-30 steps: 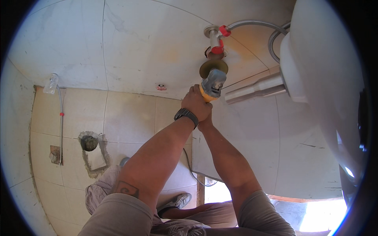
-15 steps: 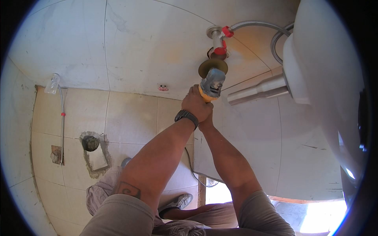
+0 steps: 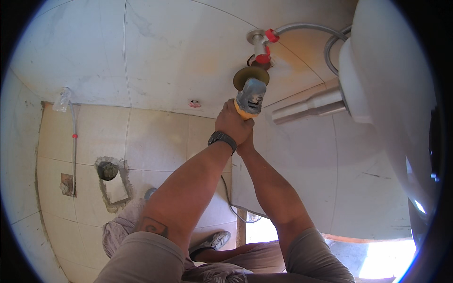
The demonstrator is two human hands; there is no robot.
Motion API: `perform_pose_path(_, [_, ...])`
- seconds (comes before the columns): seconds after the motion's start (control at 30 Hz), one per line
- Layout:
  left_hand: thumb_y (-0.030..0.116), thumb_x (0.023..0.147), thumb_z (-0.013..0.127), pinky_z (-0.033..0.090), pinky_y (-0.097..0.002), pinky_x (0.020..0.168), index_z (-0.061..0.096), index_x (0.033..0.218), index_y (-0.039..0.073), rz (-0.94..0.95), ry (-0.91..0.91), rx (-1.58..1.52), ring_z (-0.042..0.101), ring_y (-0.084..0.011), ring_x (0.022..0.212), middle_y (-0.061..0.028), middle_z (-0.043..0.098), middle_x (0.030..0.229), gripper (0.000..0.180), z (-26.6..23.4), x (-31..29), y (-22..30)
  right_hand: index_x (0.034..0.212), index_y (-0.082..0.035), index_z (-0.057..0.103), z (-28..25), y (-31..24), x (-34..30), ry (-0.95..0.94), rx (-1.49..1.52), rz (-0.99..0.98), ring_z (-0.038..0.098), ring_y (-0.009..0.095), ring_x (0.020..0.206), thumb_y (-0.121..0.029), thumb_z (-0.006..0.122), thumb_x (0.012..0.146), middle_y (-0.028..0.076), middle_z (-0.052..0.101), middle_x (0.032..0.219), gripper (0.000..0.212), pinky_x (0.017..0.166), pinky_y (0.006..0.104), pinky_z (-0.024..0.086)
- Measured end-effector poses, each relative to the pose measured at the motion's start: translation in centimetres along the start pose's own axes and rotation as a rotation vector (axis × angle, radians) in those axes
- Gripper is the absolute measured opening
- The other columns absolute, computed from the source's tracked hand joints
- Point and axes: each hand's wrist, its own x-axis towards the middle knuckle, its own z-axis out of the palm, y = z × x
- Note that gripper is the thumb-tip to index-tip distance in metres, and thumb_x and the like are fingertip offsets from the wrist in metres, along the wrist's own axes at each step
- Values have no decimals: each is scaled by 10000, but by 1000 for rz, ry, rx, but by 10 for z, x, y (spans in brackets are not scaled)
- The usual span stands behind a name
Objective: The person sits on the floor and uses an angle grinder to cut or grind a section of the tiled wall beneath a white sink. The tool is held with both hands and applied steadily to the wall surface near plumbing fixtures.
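Note:
Both my hands are closed around an angle grinder point(image 3: 251, 98) with a grey head and a yellow body. My left hand point(image 3: 230, 123) wraps the body just behind the head, a dark watch on its wrist. Lower down and partly behind it, my right hand point(image 3: 246, 140) grips the tool; most of its fingers are hidden. The grinder's round disc point(image 3: 245, 77) is close to a brownish round pipe end point(image 3: 261, 65) in a rough wall hole. Whether they touch I cannot tell. Directly above sits a metal angle valve point(image 3: 259, 46) with red parts.
A braided hose point(image 3: 309, 27) runs from the valve toward a white basin point(image 3: 391, 61). A metal drain pipe point(image 3: 309, 107) juts out from it at right. At left are a floor drain hole point(image 3: 108, 170) and another hose point(image 3: 74, 151). A cord point(image 3: 228, 195) trails below my hands.
The grinder has shifted slightly left, and its disc sits a little farther left of the pipe end, showing more of its face. Both hands keep their hold.

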Motion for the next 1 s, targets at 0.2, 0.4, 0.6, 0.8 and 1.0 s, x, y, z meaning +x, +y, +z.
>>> perform_pose_path(0.2, [262,771,810,574,-535,967,497,1300,21,13,-13,10,672,-453,1136,-223,625,1267,660,1,-3,3,1407,-62,520,0,-1,-5,47,-69,16,601,179,1263,-103,723,998,61,623,1368,458,1061,366,504])
perform_pose_path(0.4, [265,763,806,580,-535,946,507,1292,25,3,32,-10,676,-447,1114,-215,628,1240,653,-1,-3,13,1412,-69,521,-12,-21,0,14,-167,-73,603,188,1278,-118,736,988,63,623,1380,478,1064,370,504])
perform_pose_path(0.6, [272,759,801,577,-538,956,512,1306,23,10,39,-31,678,-448,1113,-214,630,1244,667,-3,-3,18,1409,-68,524,-15,-33,1,16,-24,-20,606,192,1283,-125,745,987,67,620,1387,480,1064,371,511])
perform_pose_path(0.8, [279,755,801,576,-539,961,522,1299,23,-14,42,-36,679,-438,1114,-207,632,1238,663,-5,-2,20,1409,-61,521,-18,-34,1,11,-144,-83,605,193,1283,-125,753,982,75,619,1384,490,1063,375,514])
perform_pose_path(1.0, [283,751,803,574,-538,963,521,1294,23,3,30,-38,671,-442,1122,-204,632,1232,664,-6,-1,19,1405,-64,535,-16,-36,2,8,-164,-62,607,196,1282,-136,752,984,79,627,1375,480,1067,376,510])
